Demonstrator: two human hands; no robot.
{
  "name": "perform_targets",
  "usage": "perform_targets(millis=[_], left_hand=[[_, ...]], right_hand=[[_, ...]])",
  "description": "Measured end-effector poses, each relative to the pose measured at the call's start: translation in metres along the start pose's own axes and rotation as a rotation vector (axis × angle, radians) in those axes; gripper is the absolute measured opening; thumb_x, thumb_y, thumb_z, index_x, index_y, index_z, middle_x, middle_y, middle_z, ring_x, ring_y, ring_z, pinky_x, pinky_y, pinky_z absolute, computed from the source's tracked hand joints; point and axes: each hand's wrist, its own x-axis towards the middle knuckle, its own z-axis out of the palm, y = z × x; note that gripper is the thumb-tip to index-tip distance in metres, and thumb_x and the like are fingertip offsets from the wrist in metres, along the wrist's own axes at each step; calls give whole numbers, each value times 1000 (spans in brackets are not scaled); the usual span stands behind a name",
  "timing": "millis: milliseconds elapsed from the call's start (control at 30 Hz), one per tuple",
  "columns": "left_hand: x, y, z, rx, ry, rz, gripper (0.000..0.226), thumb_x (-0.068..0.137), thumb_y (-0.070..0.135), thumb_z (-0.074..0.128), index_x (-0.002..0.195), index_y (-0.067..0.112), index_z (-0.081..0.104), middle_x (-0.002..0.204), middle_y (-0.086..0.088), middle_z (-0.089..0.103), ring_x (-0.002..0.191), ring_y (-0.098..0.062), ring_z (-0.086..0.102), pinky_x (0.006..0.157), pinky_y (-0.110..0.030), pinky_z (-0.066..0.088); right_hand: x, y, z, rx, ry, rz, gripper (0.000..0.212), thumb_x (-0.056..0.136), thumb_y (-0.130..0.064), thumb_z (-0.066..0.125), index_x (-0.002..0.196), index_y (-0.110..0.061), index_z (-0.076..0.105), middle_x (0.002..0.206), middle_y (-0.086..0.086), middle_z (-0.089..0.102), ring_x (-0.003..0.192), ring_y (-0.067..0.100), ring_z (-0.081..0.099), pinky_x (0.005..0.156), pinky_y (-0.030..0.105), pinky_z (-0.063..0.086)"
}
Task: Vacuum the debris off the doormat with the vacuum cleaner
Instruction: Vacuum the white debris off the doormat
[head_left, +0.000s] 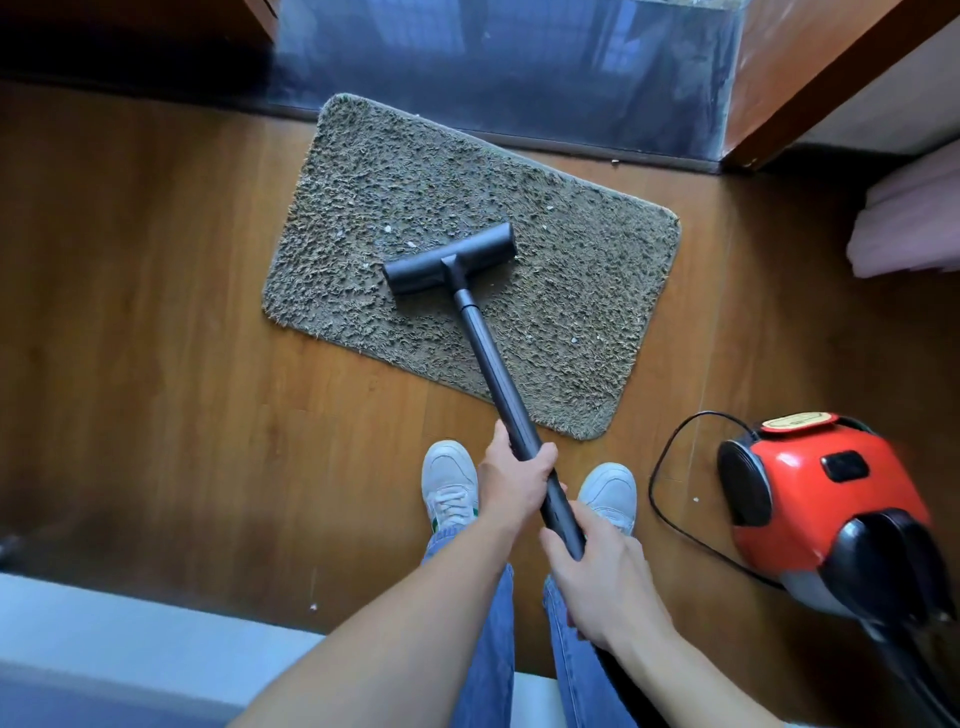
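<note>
The right hand (597, 577) is closest. Its fingers are wrapped tight round the near end of the black tube (493, 374). The left hand (511, 483) grips the same tube a little farther along. The tube slants away to the flat black head (451, 258), which sits on the middle of the shaggy doormat (571, 291). Little white bits (387, 228) lie on the mat just past the head, toward the far left. The mat lies crooked on the brown wood floor (156, 338). Two white shoes (449, 480) stand just by the mat's near edge. On the right sits the red vacuum body (810, 499), with a black cord (670, 457) looping beside it.
</note>
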Motion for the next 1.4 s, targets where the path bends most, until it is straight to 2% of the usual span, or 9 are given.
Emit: perform_targets(millis=[67, 200, 367, 567, 900, 1033, 1200, 1300, 1400], left_hand=[[-1, -3, 2, 5, 9, 9, 29, 71, 41, 68, 86, 27, 48, 63, 5, 61, 63, -34, 73, 69, -57, 61], [10, 5, -7, -27, 18, 36, 31, 70, 37, 67, 88, 19, 49, 66, 1, 61, 61, -32, 73, 67, -56, 61], [46, 31, -50, 24, 83, 54, 33, 60, 46, 70, 81, 26, 53, 76, -6, 66, 74, -37, 74, 70, -61, 59], [73, 67, -95, -24, 73, 39, 30, 69, 35, 73, 88, 19, 56, 80, -9, 68, 80, -40, 74, 69, -61, 60], [25, 31, -89, -134, 27, -36, 28, 73, 29, 70, 87, 18, 49, 75, -10, 62, 69, -41, 72, 69, -60, 60], [8, 8, -85, -99, 36, -47, 31, 64, 42, 66, 82, 27, 46, 72, -10, 66, 70, -38, 73, 70, -59, 59], [19, 6, -107, -71, 61, -18, 32, 70, 40, 66, 87, 20, 47, 75, -13, 68, 67, -34, 73, 69, -55, 60], [46, 12, -127, -30, 132, 14, 31, 66, 47, 66, 81, 27, 48, 78, -10, 70, 68, -34, 73, 70, -56, 60], [72, 26, -146, -9, 172, 18, 35, 59, 51, 66, 80, 29, 50, 81, -12, 72, 69, -35, 74, 68, -58, 60]], right_hand=[[-1, 4, -3, -28, 6, -9, 12, 92, -44, 50, 89, -34, 54, 67, 3, 62, 60, 29, 66, 60, 48, 61], [9, -11, -1, -70, 10, -12, 18, 92, -46, 49, 84, -30, 50, 67, 1, 61, 61, 30, 66, 59, 48, 61], [43, -57, 14, -76, 23, -57, 21, 87, -51, 46, 80, -32, 48, 74, 6, 66, 67, 38, 68, 64, 49, 61], [71, -108, 31, -86, 32, -79, 30, 85, -52, 45, 93, -26, 55, 90, 12, 71, 77, 41, 70, 75, 50, 62], [13, -93, 29, -150, 1, -45, 22, 93, -44, 51, 75, -32, 46, 66, -1, 58, 70, 34, 65, 63, 41, 56], [-5, -78, 36, -166, -22, -38, 17, 93, -43, 52, 81, -31, 52, 59, -1, 55, 62, 30, 63, 62, 44, 58], [7, -86, 58, -186, -10, -61, 20, 91, -49, 48, 93, -30, 54, 71, -1, 63, 74, 31, 64, 71, 45, 57], [28, -107, 70, -180, -6, -89, 18, 90, -52, 45, 89, -34, 48, 75, -1, 65, 76, 33, 66, 72, 43, 56], [51, -131, 77, -186, -13, -110, 26, 91, -53, 43, 98, -31, 55, 83, 4, 69, 78, 37, 69, 76, 42, 58]])
